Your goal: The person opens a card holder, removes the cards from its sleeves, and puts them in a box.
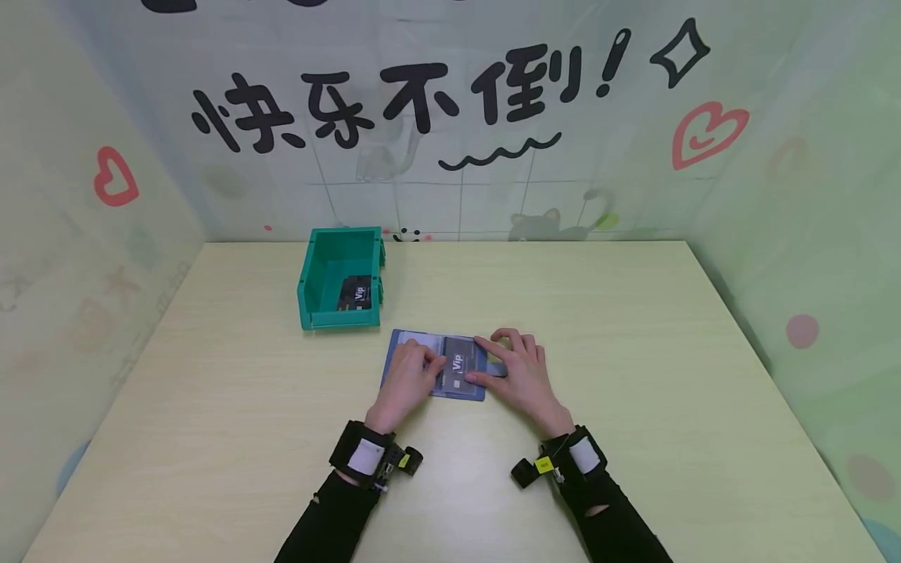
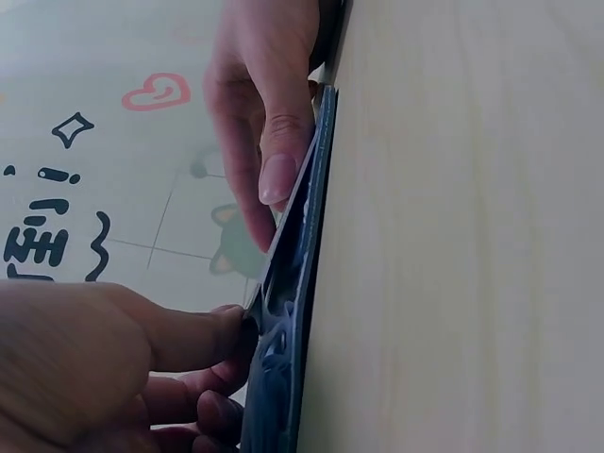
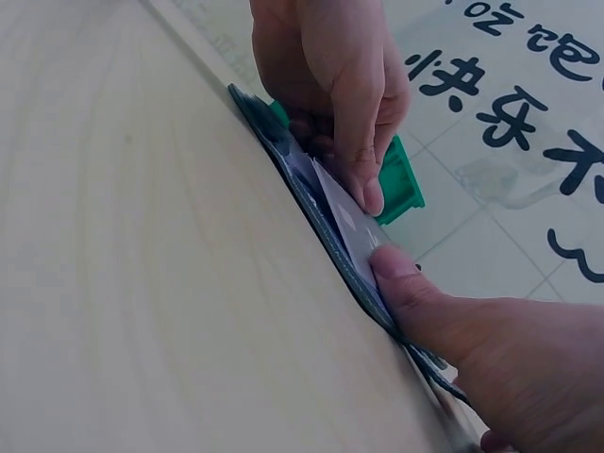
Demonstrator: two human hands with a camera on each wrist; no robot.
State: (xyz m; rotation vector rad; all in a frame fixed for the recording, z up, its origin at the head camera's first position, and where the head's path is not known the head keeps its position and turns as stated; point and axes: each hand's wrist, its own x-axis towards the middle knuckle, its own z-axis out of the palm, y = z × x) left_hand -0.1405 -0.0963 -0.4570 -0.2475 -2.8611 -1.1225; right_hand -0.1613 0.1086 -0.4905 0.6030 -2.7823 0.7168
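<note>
A blue card holder (image 1: 475, 395) lies opened out on the table, with clear sleeves inside. On its right half is a dark grey "Vip" card (image 1: 457, 363), its raised edge showing in the right wrist view. My left hand (image 1: 407, 381) pinches the left edge of this card between thumb and forefinger; whether sleeve plastic is caught too, I cannot tell. With its thumb (image 3: 401, 274) on the card's right part, my right hand (image 1: 522, 375) presses on the holder, its forefinger touching near the top right corner. Its other fingers are partly hidden.
Behind the holder, to the left, stands a green bin (image 1: 338, 320) with dark "Vip" cards (image 1: 355, 293) inside. The pale wooden table (image 1: 633, 328) ends at a printed back wall (image 1: 450, 211), with printed side walls on both sides.
</note>
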